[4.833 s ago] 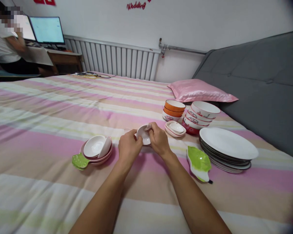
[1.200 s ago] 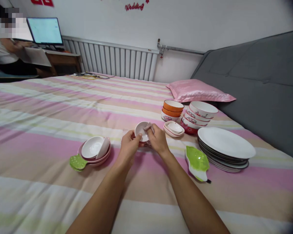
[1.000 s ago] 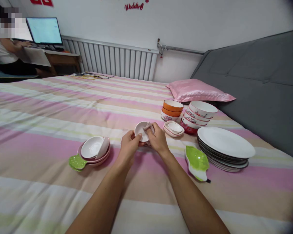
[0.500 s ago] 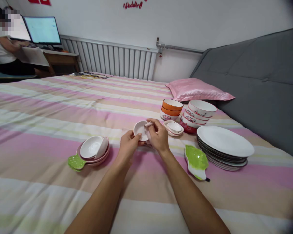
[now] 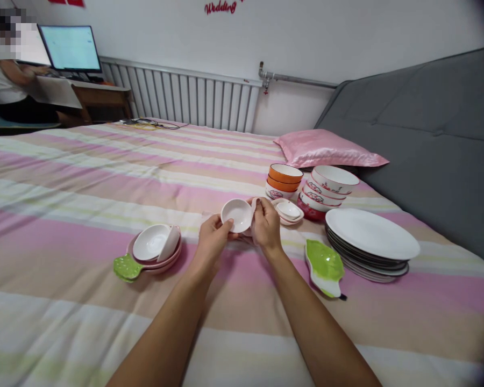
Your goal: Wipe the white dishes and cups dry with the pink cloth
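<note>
A small white dish is tilted toward me, its left rim pinched in my left hand with the thumb inside the edge. My right hand is closed on a pale pink cloth beside the dish's right rim. Part of the cloth passes behind and under the dish. Left of my hands, a white bowl and another small white piece sit nested in pink dishes with a green leaf-shaped handle. Just right of my right hand lie small nested dishes.
Orange bowls and patterned bowls are stacked at the right. Nearer are a stack of plates and a green leaf-shaped dish. Behind them lies a pink pillow. A person sits by monitors at far left.
My right hand and the cloth have moved slightly right, from inside the white dish to its right rim, so more of the dish's inside shows. My left hand holds nearly still.
</note>
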`<action>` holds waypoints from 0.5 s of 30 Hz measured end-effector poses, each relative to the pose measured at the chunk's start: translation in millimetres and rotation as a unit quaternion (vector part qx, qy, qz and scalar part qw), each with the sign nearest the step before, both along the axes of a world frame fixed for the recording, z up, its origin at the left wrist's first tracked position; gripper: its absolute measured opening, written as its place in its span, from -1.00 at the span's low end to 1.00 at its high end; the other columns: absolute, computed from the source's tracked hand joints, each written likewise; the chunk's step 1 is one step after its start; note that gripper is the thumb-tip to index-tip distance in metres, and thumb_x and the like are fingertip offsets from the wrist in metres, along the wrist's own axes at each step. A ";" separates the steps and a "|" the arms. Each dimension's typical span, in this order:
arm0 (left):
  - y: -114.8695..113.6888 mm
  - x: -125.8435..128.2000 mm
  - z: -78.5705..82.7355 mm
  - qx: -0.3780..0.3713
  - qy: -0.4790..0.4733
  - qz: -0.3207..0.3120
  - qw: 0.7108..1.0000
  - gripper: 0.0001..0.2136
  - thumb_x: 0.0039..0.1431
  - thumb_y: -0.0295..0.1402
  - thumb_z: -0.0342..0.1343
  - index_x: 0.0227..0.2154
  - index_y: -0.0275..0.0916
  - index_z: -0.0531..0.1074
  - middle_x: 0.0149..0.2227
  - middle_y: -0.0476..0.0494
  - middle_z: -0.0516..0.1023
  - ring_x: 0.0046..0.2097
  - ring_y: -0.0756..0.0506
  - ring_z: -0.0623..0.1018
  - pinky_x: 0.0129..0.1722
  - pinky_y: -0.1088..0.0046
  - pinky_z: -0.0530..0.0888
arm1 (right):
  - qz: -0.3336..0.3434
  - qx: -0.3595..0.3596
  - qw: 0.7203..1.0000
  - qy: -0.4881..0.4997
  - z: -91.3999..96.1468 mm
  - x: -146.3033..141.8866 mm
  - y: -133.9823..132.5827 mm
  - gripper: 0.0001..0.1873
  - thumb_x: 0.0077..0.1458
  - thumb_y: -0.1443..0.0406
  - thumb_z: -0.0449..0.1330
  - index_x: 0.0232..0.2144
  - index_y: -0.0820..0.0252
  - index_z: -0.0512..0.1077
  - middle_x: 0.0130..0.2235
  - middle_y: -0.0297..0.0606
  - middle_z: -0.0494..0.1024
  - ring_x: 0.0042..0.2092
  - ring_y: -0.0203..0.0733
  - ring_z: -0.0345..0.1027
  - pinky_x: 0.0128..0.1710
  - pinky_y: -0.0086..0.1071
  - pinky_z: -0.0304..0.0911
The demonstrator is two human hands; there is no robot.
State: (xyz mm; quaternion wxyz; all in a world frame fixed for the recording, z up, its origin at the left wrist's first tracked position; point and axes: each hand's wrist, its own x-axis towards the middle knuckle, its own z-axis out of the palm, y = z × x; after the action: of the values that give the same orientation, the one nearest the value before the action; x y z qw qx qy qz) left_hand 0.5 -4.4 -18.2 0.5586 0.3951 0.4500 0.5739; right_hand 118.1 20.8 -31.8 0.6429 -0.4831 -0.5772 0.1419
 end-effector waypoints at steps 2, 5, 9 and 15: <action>0.1 0.0 0.2 -0.002 0.004 0.003 1.000 -0.83 -0.13 -0.40 0.18 -0.42 -0.37 0.45 -0.45 -0.06 0.47 -0.45 0.02 0.46 -0.43 0.51 0.44 | -0.012 0.007 1.000 0.009 1.0 0.4 0.1 -0.66 0.21 0.15 -0.08 -0.42 0.18 0.39 -0.35 -0.27 0.45 -0.27 -0.23 0.31 -0.25 -0.41 0.17; -0.2 -0.1 0.8 -0.003 0.004 0.004 1.000 -0.85 -0.11 -0.42 0.16 -0.42 -0.37 0.46 -0.45 -0.06 0.47 -0.46 0.02 0.46 -0.43 0.51 0.44 | -0.024 0.006 0.999 0.040 3.6 0.7 -1.0 -0.66 0.18 0.12 -0.04 -0.51 0.18 0.34 -0.45 -0.33 0.38 -0.35 -0.27 0.24 -0.33 -0.44 0.14; -0.2 -0.4 1.9 -0.010 -0.013 0.012 1.000 -0.89 -0.08 -0.43 0.15 -0.43 -0.36 0.45 -0.46 -0.07 0.47 -0.46 0.03 0.47 -0.42 0.51 0.45 | -0.044 0.013 0.993 0.110 4.1 1.4 -1.4 -0.72 0.09 0.18 0.04 -0.59 0.17 0.25 -0.56 -0.43 0.26 -0.45 -0.33 0.14 -0.41 -0.46 0.08; 0.6 -1.9 3.3 -0.040 -0.035 0.021 0.998 -0.95 -0.07 -0.48 0.12 -0.49 -0.37 0.42 -0.55 -0.03 0.43 -0.53 0.05 0.46 -0.45 0.53 0.45 | 0.019 -0.011 0.985 0.171 -1.0 1.4 2.0 -0.82 0.07 0.20 -0.05 -0.46 0.15 0.25 -0.54 -0.43 0.31 -0.50 -0.33 0.18 -0.46 -0.46 0.10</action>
State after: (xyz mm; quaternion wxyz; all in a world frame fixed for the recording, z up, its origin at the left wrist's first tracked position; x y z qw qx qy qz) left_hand -1.5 -3.8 -14.9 0.5773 0.3424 0.4613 0.5803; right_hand 119.5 22.9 -32.9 0.7238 -0.4479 -0.4665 0.2405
